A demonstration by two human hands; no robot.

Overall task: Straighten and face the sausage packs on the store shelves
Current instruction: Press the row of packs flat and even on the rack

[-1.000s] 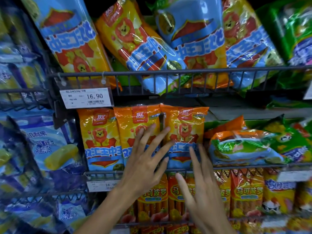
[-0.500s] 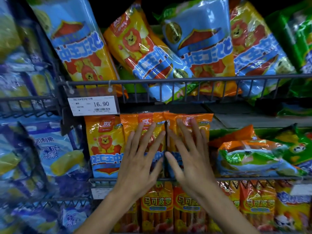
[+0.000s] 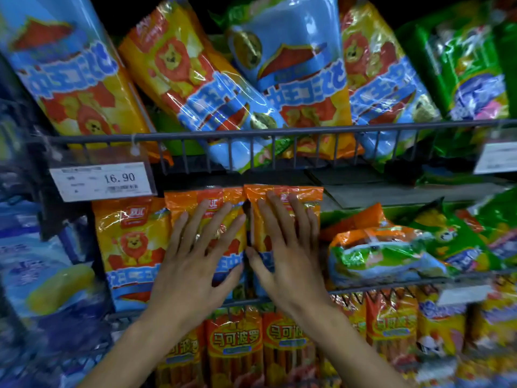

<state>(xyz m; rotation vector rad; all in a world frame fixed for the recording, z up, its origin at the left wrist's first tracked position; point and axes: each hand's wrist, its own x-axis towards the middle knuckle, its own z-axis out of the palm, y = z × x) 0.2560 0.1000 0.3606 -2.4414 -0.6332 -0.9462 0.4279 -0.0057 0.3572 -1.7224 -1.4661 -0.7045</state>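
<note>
left hand (image 3: 193, 264): fingers straight and spread, flat on middle sausage pack (image 3: 204, 203), same as 0.5 s ago
right hand (image 3: 288, 256): fingers straight, pressing right sausage pack (image 3: 305, 194); 1 s ago below it
packs: upright, touching, middle wire shelf (image 3: 391, 284)

The upright sausage packs (image 3: 131, 247) are orange and yellow with a red lion above a blue band.

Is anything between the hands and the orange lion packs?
No, nothing visible is. The left hand lies flat on the middle pack, and the right hand lies flat on the pack beside it, fingers straight.
</note>
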